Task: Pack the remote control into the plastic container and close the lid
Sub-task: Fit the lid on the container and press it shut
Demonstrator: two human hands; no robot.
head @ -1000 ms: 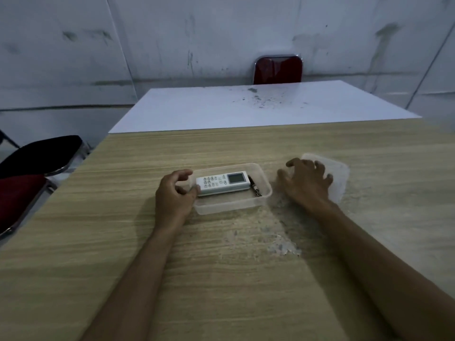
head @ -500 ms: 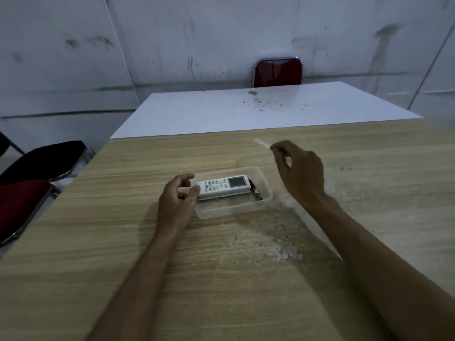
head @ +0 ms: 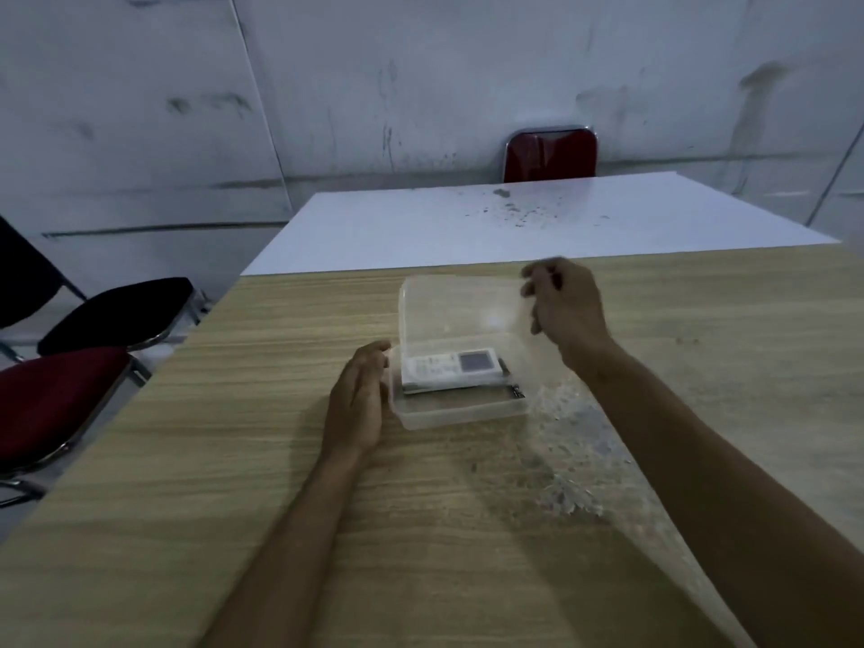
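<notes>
A clear plastic container sits on the wooden table, with a white remote control lying inside it, screen to the right. A thin dark item lies beside the remote at the container's right end. My right hand grips the clear lid by its far right edge and holds it tilted above the container, its lower edge near the remote. My left hand rests against the container's left end, fingers curled on its rim.
The wooden table carries a patch of white crumbs right of the container. A white table adjoins it at the back, with a red chair behind. A black chair and another red chair stand at the left.
My right hand picked the lid up from the table at the right and swung it over the container, tilted. My left hand stayed at the container's left end.
</notes>
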